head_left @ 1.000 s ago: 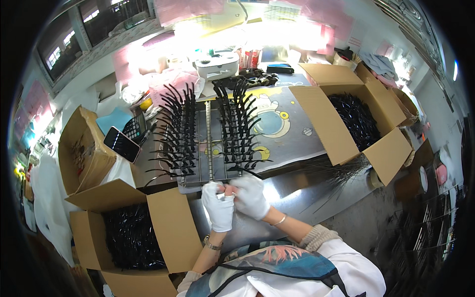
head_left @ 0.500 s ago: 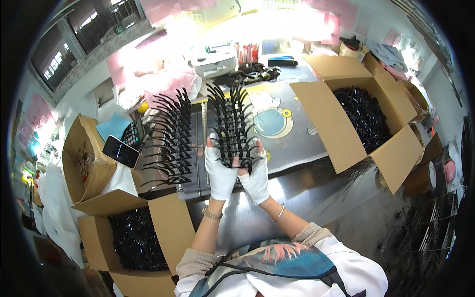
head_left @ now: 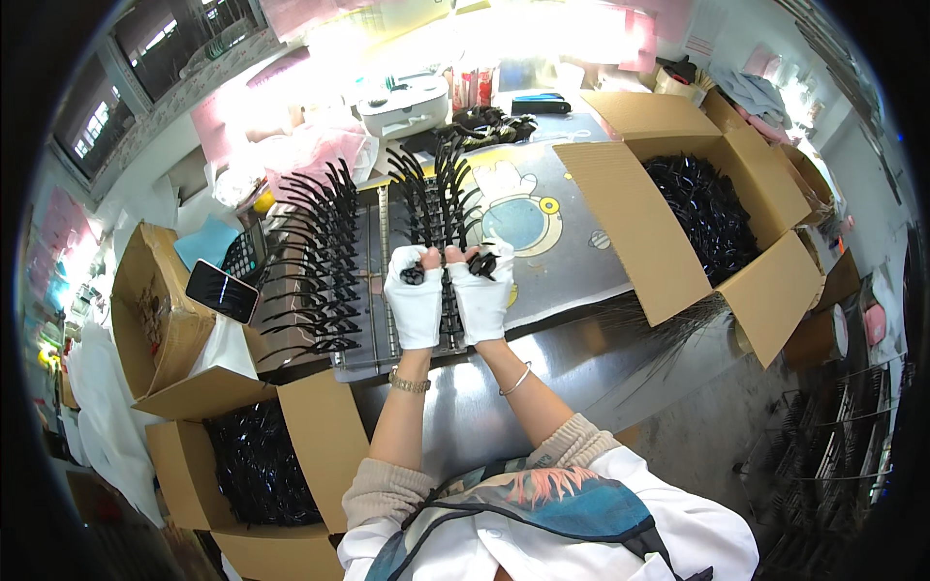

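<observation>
Both my hands wear white gloves with bare fingertips, and they are side by side over a metal rack [head_left: 385,252]. My left hand [head_left: 415,300] is curled closed around black curved plastic pieces [head_left: 414,275]. Next to it, my right hand [head_left: 481,302] is closed on more of the same black pieces [head_left: 481,263]. Just beyond my hands a double row of black curved prongs [head_left: 426,198] stands on the rack. To its left is another long row of black prongs [head_left: 325,252], which curve outward to the left.
Open cardboard boxes full of shiny black pieces stand at lower left [head_left: 329,436] and right [head_left: 635,232]. A phone [head_left: 222,291] leans near a calculator [head_left: 244,254]. Under the rack lies a grey mat [head_left: 581,266] with a cartoon print. A white case [head_left: 405,108] sits behind.
My hands have moved slightly forward and left along the row. Their fingers have gone from spread around the prongs to curled over black pieces. The whole view has shifted slightly.
</observation>
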A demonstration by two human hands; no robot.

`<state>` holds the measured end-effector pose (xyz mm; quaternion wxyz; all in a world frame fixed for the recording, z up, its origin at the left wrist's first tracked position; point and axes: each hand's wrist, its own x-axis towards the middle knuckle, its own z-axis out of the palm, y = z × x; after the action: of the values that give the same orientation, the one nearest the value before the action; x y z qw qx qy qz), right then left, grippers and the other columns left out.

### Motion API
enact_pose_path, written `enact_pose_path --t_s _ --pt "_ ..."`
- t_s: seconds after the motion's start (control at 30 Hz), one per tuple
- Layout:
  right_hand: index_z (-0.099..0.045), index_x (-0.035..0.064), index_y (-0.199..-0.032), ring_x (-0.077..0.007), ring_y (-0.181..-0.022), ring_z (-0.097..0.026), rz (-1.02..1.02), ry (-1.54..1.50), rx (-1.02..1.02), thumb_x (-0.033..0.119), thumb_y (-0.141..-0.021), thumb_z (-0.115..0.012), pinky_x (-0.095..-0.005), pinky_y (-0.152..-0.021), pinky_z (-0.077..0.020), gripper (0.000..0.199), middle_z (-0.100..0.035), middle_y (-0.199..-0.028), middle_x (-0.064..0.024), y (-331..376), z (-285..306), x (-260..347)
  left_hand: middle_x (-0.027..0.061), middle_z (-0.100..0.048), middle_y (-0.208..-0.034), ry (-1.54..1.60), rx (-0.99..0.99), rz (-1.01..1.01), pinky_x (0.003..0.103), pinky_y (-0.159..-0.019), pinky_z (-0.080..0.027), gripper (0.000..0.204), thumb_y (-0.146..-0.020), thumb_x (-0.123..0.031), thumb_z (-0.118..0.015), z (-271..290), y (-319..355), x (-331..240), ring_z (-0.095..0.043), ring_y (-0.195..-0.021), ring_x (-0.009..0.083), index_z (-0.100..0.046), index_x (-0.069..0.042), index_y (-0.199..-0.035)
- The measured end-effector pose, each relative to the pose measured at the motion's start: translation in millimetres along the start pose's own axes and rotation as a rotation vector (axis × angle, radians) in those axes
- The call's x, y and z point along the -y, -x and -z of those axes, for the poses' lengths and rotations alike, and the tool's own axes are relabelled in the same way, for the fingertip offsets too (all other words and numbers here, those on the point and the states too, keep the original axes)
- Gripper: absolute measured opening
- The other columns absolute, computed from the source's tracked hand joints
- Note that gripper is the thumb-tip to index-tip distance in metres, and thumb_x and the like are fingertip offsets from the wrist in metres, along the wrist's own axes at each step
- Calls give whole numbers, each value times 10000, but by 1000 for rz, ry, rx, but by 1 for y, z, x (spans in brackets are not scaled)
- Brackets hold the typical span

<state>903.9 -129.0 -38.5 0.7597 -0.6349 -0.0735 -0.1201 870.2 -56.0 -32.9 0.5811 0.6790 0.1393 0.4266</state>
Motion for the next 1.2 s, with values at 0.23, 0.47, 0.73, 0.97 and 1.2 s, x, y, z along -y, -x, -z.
enact_pose_path --t_s 0.23,0.47,0.73,0.97,1.2 --pt "-602 32 -1095 -258 -900 -631 58 244 12 189 -844 -767 -365 -832 -507 339 -648 -1011 -134 -8 3 -2 -16 -603 -771 123 -24 116 224 -690 -447 189 -954 -158 -700 1 4 -1 -504 -714 55 -609 -25 -856" --pt "-670 7 -961 -159 -768 -679 82 386 40 161 -868 -757 -307 -720 -529 200 -708 -824 -79 -10 0 4 -18 -625 -830 112 53 50 215 -730 -452 176 -962 -174 -690 6 3 1 -545 -780 57 -618 -29 -894" --pt "-653 24 -968 -179 -740 -681 -469 -259 -175 299 -1019 -549 -297 -684 -533 299 -749 -896 -135 -26 16 -24 30 -659 -745 341 -27 106 264 -770 -491 238 -989 -258 -656 8 -2 7 -614 -745 110 -603 -44 -900" --pt "-528 98 -792 -51 -455 -436 -1118 -1539 -22 177 -1021 -470 -220 -462 -396 249 -439 -569 77 -32 50 -6 23 -638 -744 230 -8 89 241 -664 -469 191 -984 -200 -664 6 -2 10 -585 -686 88 -601 -45 -892" --pt "-567 65 -893 -83 -454 -458 -630 -259 817 190 -968 -587 -271 -428 -366 147 -518 -575 -17 -12 130 156 0 -598 -764 25 71 -14 227 -635 -445 171 -977 -143 -666 2 -4 15 -543 -693 68 -600 -31 -866"
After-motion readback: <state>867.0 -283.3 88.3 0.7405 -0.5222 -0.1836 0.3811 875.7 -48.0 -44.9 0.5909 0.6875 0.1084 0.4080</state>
